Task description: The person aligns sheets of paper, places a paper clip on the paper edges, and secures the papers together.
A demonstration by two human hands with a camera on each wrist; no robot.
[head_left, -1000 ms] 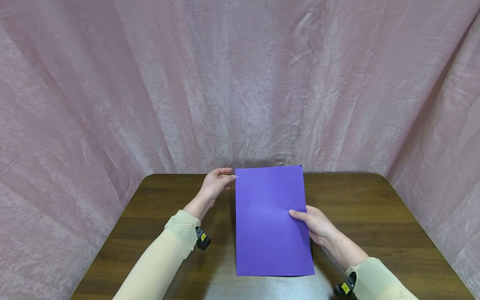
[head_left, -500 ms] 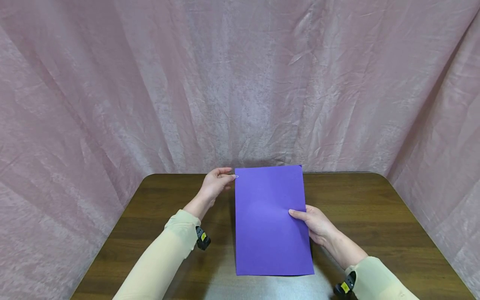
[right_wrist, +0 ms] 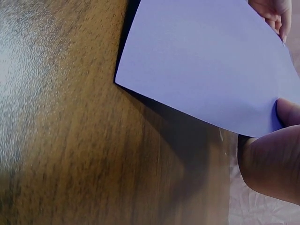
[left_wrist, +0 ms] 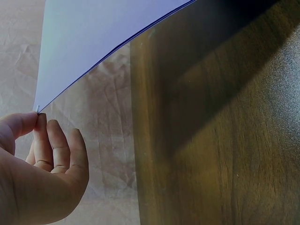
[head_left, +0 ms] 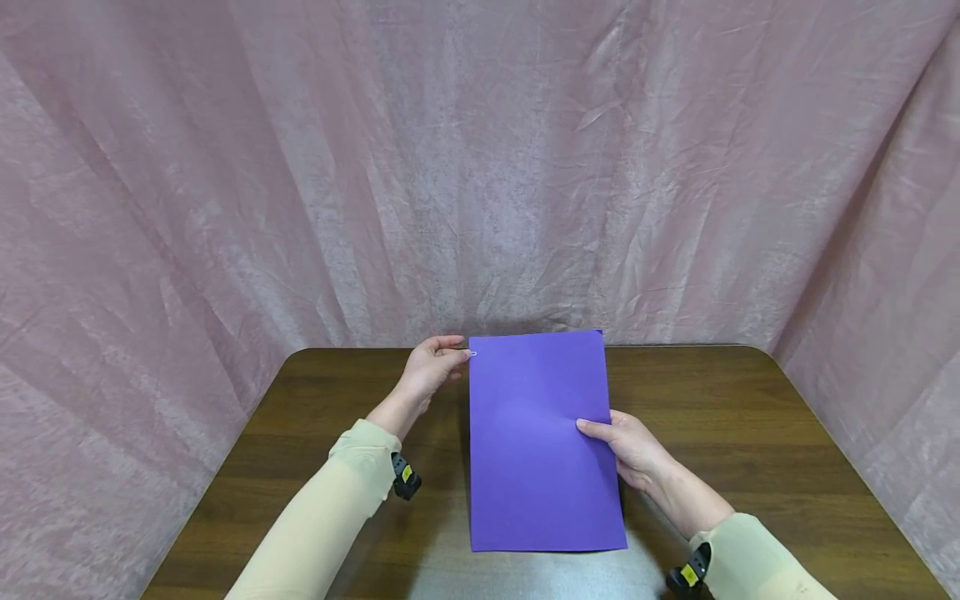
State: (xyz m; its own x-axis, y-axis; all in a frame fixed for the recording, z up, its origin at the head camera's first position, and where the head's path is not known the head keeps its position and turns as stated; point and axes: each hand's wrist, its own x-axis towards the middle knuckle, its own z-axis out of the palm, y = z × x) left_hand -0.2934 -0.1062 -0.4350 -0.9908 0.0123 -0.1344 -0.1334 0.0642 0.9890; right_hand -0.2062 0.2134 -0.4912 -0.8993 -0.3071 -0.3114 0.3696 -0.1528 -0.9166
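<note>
A stack of purple paper sheets (head_left: 536, 475) is held up off the table, its long sides running away from me. My right hand (head_left: 637, 450) grips its right edge, thumb on top and fingers behind, hidden by the paper. At the far left corner my left hand (head_left: 431, 368) pinches a small paper clip (head_left: 473, 353) between thumb and index finger. In the left wrist view the paper clip (left_wrist: 38, 109) sits over the paper's corner, and the edge shows more than one layer. The other left fingers are loosely bent beside the paper.
Beneath lies a brown wood-grain table (head_left: 712, 392) with rounded far corners. Pink curtains (head_left: 480, 167) hang behind it and at the sides. Each wrist wears a small black camera, such as the left wrist camera (head_left: 406, 477).
The paper has shifted very slightly to the left, together with the right hand. Both hands keep the same hold.
</note>
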